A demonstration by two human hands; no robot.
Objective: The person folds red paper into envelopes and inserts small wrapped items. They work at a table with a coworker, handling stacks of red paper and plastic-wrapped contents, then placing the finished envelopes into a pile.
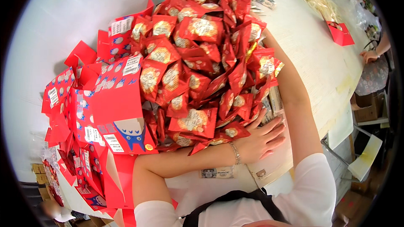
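Note:
A tall heap of red snack packets (195, 73) with gold and white labels covers the middle of the table. My left forearm lies across the heap's near side, and my left hand (259, 143) rests at its near right corner. The fingers are stretched out and apart, touching the packets' edge beside some small pale packets (275, 101). My right arm (290, 82) reaches round the right side of the heap; its hand is hidden behind the packets at the far right. A flat pale packet (216, 172) lies on the table below my left forearm.
Red patterned cartons (115, 101), several with open flaps, crowd the left side. On the far right of the table (313, 59) are a small open red box (341, 33) and pale strands (317, 2). Another person's hand (370, 55) is at the right edge, above a folding chair (365, 157).

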